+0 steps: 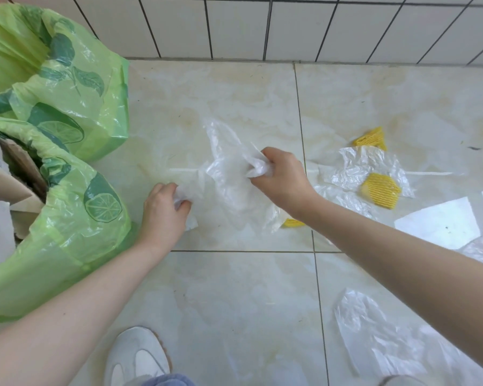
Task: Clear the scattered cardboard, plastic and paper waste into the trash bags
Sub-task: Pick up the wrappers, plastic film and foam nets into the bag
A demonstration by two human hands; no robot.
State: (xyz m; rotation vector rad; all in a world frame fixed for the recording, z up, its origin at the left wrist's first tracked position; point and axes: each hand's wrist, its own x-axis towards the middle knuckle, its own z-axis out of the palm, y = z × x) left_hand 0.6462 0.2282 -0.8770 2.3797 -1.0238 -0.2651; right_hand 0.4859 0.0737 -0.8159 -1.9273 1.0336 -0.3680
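A clear plastic sheet [229,174] lies crumpled on the floor in the middle of the view. My left hand [163,211] grips its near left corner, close to the front green trash bag [76,218]. My right hand [280,181] clutches a bunched part of the same sheet further right. The front bag holds cardboard pieces [20,174]. A second green trash bag [67,79] stands behind it against the wall. More clear plastic [360,168] lies to the right with yellow ribbed pieces [381,189] on it.
White paper sheets [441,224] lie at the right edge. Another clear plastic sheet [374,338] lies at the lower right. One yellow piece [371,138] sits further back, another [292,222] under my right wrist. My white shoe [137,358] is at the bottom. The tiled wall [262,26] runs along the back.
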